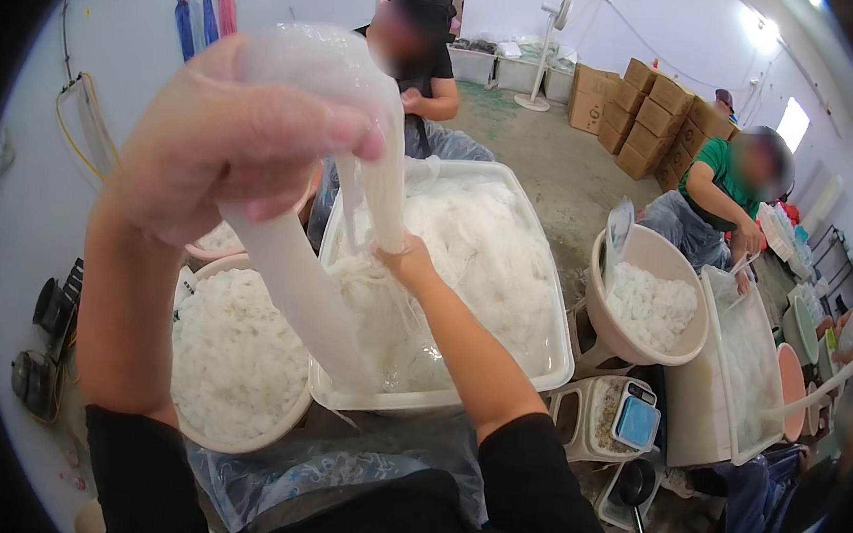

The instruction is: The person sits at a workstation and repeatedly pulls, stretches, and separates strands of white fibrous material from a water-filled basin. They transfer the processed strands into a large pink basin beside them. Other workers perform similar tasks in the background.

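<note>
High and close to the camera, my left hand [244,133] is closed around a bundle of wet white strands [293,293]. The bundle loops over the hand and hangs down in long smooth lengths. My right hand [407,263] grips a hanging part of the same bundle lower down, its fingertips partly hidden. Beneath both hands stands a white rectangular tub [559,367], with a heap of loose white strands [483,226] piled in its far and right parts. Shiny wet strands lie at its near side, where the hanging ends reach down.
Left of the tub stands a round basin [230,444] full of white strands; another basin [690,351] is at right. A scale with a blue top [637,423] and a black pan [636,483] sit nearer. Two co-workers [429,71] [719,187] sit beyond. Cartons [650,124] are stacked behind.
</note>
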`<state>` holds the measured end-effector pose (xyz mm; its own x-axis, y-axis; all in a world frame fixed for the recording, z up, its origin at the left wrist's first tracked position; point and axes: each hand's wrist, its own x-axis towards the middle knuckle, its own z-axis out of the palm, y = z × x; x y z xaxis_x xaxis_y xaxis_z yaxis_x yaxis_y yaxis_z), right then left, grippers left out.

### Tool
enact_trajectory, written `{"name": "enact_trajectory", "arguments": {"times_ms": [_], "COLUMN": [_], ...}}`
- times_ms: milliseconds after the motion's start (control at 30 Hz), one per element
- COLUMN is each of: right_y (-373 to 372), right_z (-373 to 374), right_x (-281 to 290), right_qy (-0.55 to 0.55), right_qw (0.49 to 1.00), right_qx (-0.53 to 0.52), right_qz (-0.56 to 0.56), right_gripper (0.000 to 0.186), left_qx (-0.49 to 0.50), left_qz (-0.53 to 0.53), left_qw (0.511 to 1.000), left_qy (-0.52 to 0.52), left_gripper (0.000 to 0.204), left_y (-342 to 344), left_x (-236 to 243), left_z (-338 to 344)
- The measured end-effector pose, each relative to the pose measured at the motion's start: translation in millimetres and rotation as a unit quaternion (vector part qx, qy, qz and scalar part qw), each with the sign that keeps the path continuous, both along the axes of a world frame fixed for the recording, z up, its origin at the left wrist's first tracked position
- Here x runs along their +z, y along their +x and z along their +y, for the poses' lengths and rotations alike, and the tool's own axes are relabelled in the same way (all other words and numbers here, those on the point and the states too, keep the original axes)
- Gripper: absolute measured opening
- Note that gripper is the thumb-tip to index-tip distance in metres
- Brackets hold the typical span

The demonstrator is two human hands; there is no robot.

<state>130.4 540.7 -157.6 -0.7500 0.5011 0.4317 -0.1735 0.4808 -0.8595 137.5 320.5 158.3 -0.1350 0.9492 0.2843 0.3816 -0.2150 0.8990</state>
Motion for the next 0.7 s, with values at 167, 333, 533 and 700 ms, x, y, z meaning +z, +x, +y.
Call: {"name": "enact_trajectory", "arguments": {"times_ms": [167,333,533,700], "right_y": [33,86,112,141], "right_z": [52,67,5,-56], "right_x": [69,184,204,102], "right_qy": [-0.137,-0.026,0.370,0.114], "right_qw": [0.990,0.999,0.889,0.931], "right_qx": [-0.004,-0.025,-0.118,0.128], "right_qz": [-0.006,-0.016,-0.241,-0.322], "right_gripper": [0.016,0.013,0.023,0.028], "left_qx": [-0.026,0.095,0.325,0.246], "left_qz": [-0.117,-0.117,0.289,0.181], "left_qw": [0.993,0.987,0.900,0.938], "left_qy": [0.005,-0.055,-0.006,0.163], "left_gripper": [0.017,0.020,0.065,0.063], "left_y": [-25,-73,-89,15], "left_x": [-21,-124,-311,-300], "left_z": [4,29,46,65]}}
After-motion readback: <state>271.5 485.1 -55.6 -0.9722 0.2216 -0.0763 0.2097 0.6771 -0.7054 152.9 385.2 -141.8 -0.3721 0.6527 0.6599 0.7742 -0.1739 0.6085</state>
